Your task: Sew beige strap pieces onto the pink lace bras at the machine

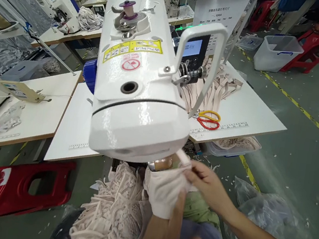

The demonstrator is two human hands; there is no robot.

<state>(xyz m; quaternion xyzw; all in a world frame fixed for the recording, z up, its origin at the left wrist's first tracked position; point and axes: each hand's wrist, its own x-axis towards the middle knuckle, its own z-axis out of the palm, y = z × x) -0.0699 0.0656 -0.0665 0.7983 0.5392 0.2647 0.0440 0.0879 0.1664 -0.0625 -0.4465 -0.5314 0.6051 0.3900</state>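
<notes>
Green floor [297, 160] marked with yellow tape spreads around your white sewing table [256, 116], where yellow-and-red-handled scissors [209, 119] lie beside a bundle of beige straps [212, 89]. Below the front of the sewing machine [138, 128], the beige garment [163, 192] is between your hands. Your right hand [202, 180] pinches its upper edge; your left hand [165, 228] touches its lower side, though you cannot tell whether those fingers grip. Left of it sits a lacy heap [112, 212].

Pale pink garment [163, 190], smooth, softly creased, held near front edge of tabletop [256, 112]; narrow matching strap [183, 157] slants above.
</notes>
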